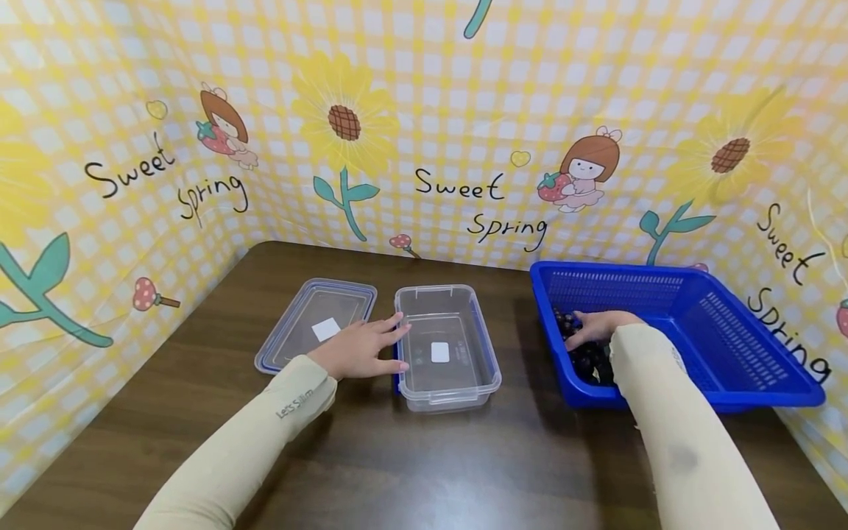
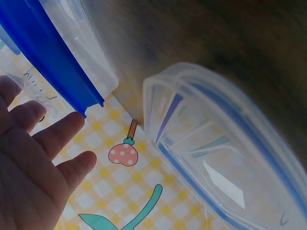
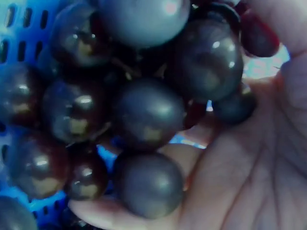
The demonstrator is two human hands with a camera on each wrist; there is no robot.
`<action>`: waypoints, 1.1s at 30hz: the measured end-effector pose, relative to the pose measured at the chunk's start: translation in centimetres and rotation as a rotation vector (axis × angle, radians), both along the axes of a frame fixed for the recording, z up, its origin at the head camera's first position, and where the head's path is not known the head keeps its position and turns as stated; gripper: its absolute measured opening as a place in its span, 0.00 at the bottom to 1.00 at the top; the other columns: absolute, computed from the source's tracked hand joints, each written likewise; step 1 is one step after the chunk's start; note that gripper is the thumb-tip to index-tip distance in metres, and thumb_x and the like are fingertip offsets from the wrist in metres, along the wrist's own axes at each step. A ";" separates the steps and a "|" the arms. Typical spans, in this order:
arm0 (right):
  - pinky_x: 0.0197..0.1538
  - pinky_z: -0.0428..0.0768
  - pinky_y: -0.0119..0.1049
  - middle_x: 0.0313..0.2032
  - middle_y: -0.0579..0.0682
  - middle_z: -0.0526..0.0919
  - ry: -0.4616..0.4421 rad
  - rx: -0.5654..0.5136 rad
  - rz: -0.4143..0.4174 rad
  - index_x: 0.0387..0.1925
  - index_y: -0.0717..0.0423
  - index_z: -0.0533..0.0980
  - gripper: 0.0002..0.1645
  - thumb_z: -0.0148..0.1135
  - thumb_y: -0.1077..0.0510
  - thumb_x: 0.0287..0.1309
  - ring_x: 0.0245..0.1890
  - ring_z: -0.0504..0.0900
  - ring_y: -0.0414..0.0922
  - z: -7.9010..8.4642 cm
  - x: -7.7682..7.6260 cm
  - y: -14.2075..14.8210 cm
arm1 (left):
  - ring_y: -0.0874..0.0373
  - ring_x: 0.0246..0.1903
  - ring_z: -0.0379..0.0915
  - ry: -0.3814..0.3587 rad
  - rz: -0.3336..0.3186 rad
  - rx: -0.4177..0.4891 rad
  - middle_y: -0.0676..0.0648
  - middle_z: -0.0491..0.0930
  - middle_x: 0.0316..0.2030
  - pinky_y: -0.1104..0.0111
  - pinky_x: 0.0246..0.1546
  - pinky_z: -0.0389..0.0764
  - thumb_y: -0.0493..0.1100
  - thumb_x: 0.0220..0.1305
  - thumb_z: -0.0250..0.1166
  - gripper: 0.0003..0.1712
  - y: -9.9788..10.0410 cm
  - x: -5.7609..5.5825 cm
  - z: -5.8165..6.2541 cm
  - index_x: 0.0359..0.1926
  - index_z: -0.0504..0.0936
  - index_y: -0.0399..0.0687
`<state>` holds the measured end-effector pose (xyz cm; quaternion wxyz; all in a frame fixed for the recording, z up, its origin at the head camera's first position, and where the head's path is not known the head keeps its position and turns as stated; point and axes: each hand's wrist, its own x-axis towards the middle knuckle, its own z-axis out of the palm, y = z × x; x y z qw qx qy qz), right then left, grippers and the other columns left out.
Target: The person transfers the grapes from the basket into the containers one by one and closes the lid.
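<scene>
A clear plastic container (image 1: 414,379) stands in the middle of the table, its top uncovered. My left hand (image 1: 358,350) reaches its left side with fingers spread, fingertips at the rim; in the left wrist view a fingertip meets the container's blue side clasp (image 2: 53,57). Inside the blue basket (image 1: 712,361), at its left end, my right hand (image 1: 599,327) holds a bunch of dark grapes (image 1: 586,364). The right wrist view shows the grapes (image 3: 148,115) close up, round and shiny, with thumb and fingers curled about them. Some fingers are hidden behind the fruit.
A clear lid (image 1: 291,342) with a blue seal and a white label lies left of the container, partly behind the left hand. A yellow checked cloth (image 1: 437,96) rises behind the brown table (image 1: 437,471) and along both sides.
</scene>
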<state>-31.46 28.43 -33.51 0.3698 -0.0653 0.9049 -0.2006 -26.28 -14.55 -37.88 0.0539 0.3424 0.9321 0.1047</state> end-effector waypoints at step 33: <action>0.60 0.67 0.54 0.58 0.72 0.70 0.239 0.067 0.048 0.68 0.70 0.57 0.50 0.66 0.57 0.45 0.55 0.70 0.61 0.3 -0.2 0.3 | 0.41 0.61 0.66 -0.034 0.002 0.000 0.38 0.50 0.72 0.40 0.63 0.54 0.66 0.65 0.53 0.44 0.6 0.0 0.3 0.72 0.58 0.44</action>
